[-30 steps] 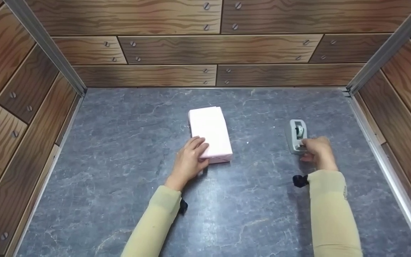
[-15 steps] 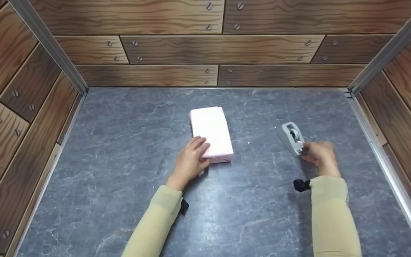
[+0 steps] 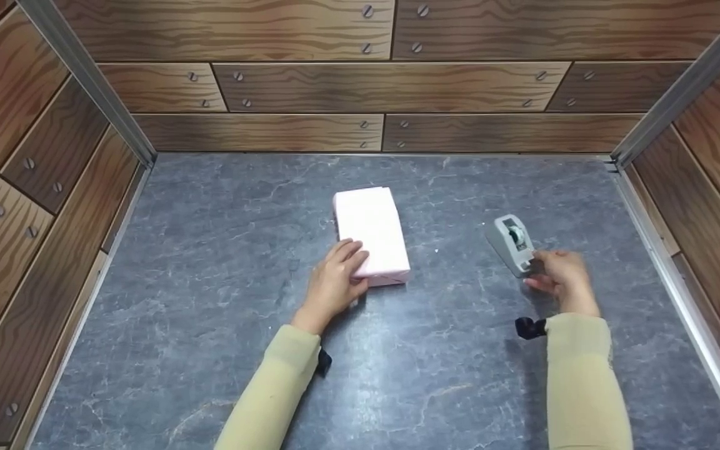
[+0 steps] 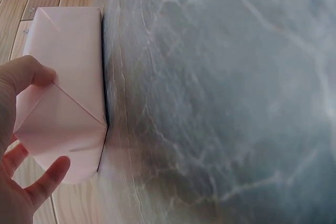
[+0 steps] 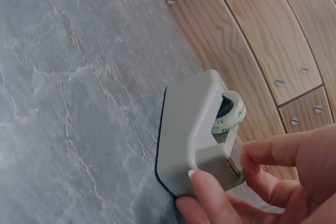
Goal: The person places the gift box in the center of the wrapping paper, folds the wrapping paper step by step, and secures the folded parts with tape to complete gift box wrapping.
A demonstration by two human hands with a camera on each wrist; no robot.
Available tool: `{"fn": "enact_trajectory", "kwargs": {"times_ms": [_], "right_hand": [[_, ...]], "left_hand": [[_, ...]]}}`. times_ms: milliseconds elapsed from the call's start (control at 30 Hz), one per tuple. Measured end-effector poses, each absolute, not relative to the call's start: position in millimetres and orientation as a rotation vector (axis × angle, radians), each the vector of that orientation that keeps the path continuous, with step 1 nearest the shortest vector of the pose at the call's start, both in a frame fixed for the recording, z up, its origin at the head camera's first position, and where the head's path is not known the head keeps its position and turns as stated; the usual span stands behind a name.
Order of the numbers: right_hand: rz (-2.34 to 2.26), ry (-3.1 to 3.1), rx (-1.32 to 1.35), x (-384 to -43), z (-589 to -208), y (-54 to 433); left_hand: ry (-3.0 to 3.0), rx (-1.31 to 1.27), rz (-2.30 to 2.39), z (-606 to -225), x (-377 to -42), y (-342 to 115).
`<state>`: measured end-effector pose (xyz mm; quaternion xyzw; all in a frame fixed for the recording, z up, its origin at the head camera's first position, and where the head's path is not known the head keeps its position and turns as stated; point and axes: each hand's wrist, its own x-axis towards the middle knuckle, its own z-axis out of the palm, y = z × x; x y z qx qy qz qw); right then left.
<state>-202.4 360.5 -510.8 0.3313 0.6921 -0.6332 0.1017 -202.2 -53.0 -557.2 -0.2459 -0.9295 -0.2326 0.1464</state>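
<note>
A box wrapped in pale pink paper (image 3: 372, 228) lies flat left of the right hand, its folded end towards me. My left hand (image 3: 332, 278) grips its near left corner. In the left wrist view the thumb (image 4: 37, 72) presses near the crossing folds on the end face, and other fingers sit along the box's edge. A grey tape dispenser (image 3: 510, 244) with a tape roll (image 5: 231, 113) in it stands slanted to the right. My right hand (image 3: 563, 278) holds its front end, fingertips at the cutter and along the side.
The dark grey marbled tabletop (image 3: 272, 375) is bounded by wood-patterned walls (image 3: 310, 87) at the back and both sides. Metal rails (image 3: 685, 312) run along the edges. Small white specks (image 3: 436, 250) lie between box and dispenser.
The tape dispenser has turned, its far end swinging left, while the right hand moved slightly right and nearer to me. The left hand and box have stayed put.
</note>
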Motion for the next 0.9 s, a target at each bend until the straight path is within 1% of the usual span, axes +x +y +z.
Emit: {"fn": "enact_trajectory", "kwargs": {"times_ms": [233, 467, 667, 900], "right_hand": [[-1.985, 1.989, 1.066, -203.3, -510.3, 350.2], [-2.124, 1.894, 1.071, -205.2, -513.4, 341.8], [-2.235, 1.775, 1.137, -205.4, -516.4, 339.7], [-2.326, 1.709, 1.155, -200.9, -521.6, 340.0]], "left_hand": [[-2.671, -0.71, -0.675, -558.2, -202.2, -52.8], [-2.682, -0.706, -0.666, -558.1, -201.8, -53.0], [-2.669, -0.71, -0.659, -558.4, -201.6, -52.5], [-2.67, -0.713, -0.661, -559.1, -202.2, -52.9]]}}
